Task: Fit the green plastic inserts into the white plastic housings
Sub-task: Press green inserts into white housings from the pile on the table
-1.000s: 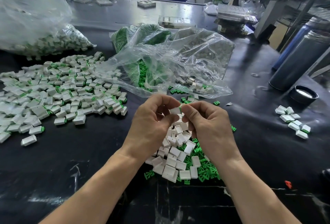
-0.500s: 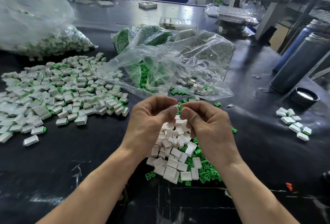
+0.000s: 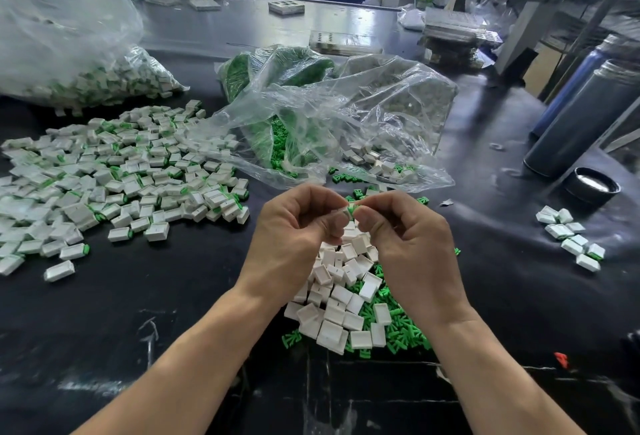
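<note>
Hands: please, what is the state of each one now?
Left hand: fingers pinch a small white plastic housing.
Right hand: fingers pinch a small green plastic insert.

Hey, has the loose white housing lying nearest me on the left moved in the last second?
No. The loose white housing keeps its spot beside the big finished pile.

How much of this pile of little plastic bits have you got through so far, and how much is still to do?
Done: a big spread of white housings with green showing lies on the left of the black table. In hand: the left hand and right hand pinch a green insert between them. Left: a heap of empty white housings on loose green inserts, plus more in the clear bag.
</note>
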Motion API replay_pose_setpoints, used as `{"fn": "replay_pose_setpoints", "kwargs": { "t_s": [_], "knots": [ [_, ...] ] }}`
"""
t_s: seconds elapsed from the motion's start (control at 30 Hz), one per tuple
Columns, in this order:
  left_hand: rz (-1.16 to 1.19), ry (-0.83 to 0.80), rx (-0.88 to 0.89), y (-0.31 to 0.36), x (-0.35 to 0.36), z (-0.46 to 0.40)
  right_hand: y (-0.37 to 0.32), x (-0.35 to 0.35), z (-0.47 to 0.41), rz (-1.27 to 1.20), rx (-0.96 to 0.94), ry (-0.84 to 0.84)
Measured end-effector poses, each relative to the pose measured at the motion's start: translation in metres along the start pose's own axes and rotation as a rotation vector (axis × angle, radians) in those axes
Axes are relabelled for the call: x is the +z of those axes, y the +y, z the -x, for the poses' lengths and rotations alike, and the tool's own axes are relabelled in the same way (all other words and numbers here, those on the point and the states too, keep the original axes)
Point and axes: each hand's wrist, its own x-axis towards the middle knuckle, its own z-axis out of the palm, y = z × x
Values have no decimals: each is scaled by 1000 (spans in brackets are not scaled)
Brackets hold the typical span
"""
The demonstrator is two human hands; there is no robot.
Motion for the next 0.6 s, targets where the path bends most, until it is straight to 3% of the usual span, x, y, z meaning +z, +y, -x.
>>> {"fn": "replay_pose_setpoints", "kwargs": {
  "t_s": [0.6],
  "knots": [
    [-177, 4, 58, 2, -3, 4, -3, 2, 2, 159, -58, -62]
  ]
}}
